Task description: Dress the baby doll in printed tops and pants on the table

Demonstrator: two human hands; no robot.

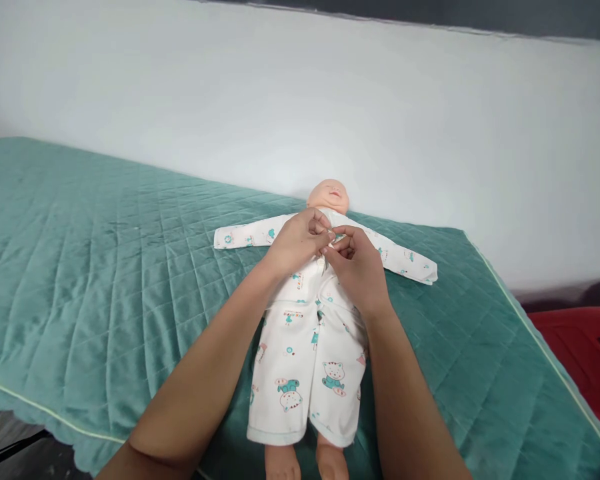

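Fingertips of the left hand and right hand pinch the front opening of a white cartoon-print cotton romper on a plastic baby doll, lying near the far edge of a teal quilted bed cover.

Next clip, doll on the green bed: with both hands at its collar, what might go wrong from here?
The left hand and right hand pinch the outfit just under the doll's head; they hide the closure, so its edges may join crooked. The doll's feet lie close to the near edge of the bed cover; a downward tug might slide it off.
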